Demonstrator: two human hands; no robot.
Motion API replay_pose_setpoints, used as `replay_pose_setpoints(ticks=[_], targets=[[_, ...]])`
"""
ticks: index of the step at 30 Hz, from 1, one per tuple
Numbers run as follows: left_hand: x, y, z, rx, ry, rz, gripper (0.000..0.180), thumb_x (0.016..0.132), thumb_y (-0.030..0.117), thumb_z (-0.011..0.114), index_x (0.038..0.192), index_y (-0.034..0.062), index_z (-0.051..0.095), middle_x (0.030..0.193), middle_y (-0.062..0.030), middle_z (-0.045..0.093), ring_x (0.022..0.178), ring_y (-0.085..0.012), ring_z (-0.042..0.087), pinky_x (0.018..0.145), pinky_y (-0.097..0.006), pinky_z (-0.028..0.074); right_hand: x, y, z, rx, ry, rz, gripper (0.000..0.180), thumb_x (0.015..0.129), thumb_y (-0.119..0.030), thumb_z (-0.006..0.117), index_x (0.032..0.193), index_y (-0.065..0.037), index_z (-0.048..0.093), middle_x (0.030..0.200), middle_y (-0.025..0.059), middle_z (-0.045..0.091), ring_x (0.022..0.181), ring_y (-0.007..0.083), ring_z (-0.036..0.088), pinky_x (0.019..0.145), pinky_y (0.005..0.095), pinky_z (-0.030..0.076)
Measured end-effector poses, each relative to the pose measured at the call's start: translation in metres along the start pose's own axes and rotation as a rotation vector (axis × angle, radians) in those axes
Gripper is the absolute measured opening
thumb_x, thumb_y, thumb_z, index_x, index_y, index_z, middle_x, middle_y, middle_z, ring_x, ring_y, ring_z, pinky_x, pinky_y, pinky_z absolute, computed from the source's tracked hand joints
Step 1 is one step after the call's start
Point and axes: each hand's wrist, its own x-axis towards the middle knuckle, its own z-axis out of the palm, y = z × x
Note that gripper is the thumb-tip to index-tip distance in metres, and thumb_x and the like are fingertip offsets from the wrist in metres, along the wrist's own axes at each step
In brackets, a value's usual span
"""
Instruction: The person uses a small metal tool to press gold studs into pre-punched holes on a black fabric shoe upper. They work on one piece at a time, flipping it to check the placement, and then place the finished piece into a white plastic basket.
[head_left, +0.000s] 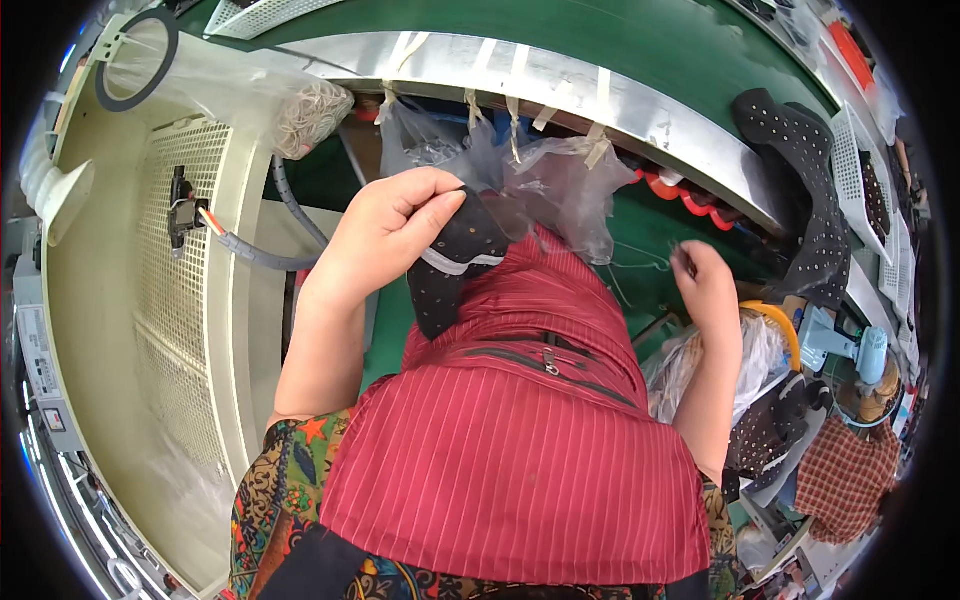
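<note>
Obs.: head view, person in a red striped apron (520, 450) standing at a green table (600, 40) edged by a curved metal rail (560, 80) running from 11 to 2 o'clock. Left hand (385, 235), near centre and slightly toward 10 o'clock, pinches a dark dotted sock (455, 265) with a pale band; the sock hangs from the fingers down against the apron. Grip, left: thumb and forefinger closed on the upper edge of the sock, remaining fingers curled in, no gap visible. Right hand (705, 285), at 3 o'clock, is loosely curled with fingertips brought together at a thin wire hook (640, 262); whether it is truly grasping the wire or only touching it I cannot tell, the wire being too fine to read. Clear plastic bags (560, 180) hang taped from the rail at 12 o'clock, just above the sock. More dotted socks (810, 190) lie draped at 2 o'clock beside white mesh trays (860, 170). Risks, as judged: the left pinch takes only an edge of fabric, so the sock could slip free and drop out of sight below the apron; the hanging bags sit close enough to snag on the hook or the sock; the wire is slight and could spring out of a loose fingertip hold.
</note>
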Motion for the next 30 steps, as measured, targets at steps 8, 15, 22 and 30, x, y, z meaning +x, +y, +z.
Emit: replay_pose_setpoints(ticks=[8, 15, 22, 30], targets=[[-0.004, 0.015, 0.002, 0.1, -0.063, 0.141, 0.011, 0.089, 0.003, 0.053, 0.094, -0.004, 0.06, 0.082, -0.0016, 0.059, 0.076, -0.0061, 0.052, 0.067, -0.021, 0.042, 0.049, -0.126, -0.016, 0.295, -0.17, -0.427, 0.021, 0.076, -0.006, 0.065, 0.096, -0.003, 0.059, 0.084, 0.0102, 0.059, 0.073, 0.0227, 0.06, 0.065, 0.0319, 0.048], [-0.029, -0.008, -0.023, -0.115, -0.003, 0.008, 0.012, 0.092, 0.005, 0.051, 0.096, -0.0026, 0.059, 0.086, -0.0006, 0.058, 0.078, -0.0066, 0.053, 0.07, -0.021, 0.043, 0.044, -0.075, -0.004, -0.096, -0.14, -0.206, 0.027, 0.075, -0.006, 0.064, 0.102, -0.003, 0.059, 0.091, 0.0147, 0.061, 0.078, 0.0287, 0.06, 0.07, 0.0352, 0.048], [-0.023, -0.004, -0.013, -0.103, -0.02, 0.079, 0.012, 0.091, 0.005, 0.051, 0.096, -0.0028, 0.06, 0.085, -0.0006, 0.059, 0.078, -0.0063, 0.054, 0.07, -0.021, 0.043, 0.026, -0.122, 0.032, 0.45, -0.073, -0.308, 0.025, 0.075, -0.008, 0.07, 0.098, -0.003, 0.061, 0.08, 0.0059, 0.059, 0.065, 0.012, 0.054, 0.058, 0.0246, 0.043], [-0.021, 0.009, -0.007, -0.063, -0.039, 0.127, 0.01, 0.089, 0.005, 0.055, 0.093, -0.0027, 0.06, 0.08, -0.0038, 0.06, 0.072, -0.0085, 0.054, 0.065, -0.023, 0.044, 0.043, -0.15, 0.068, 0.5, -0.111, -0.493, 0.03, 0.074, -0.012, 0.068, 0.102, -0.007, 0.059, 0.085, 0.0098, 0.06, 0.072, 0.0254, 0.059, 0.063, 0.0349, 0.047]])
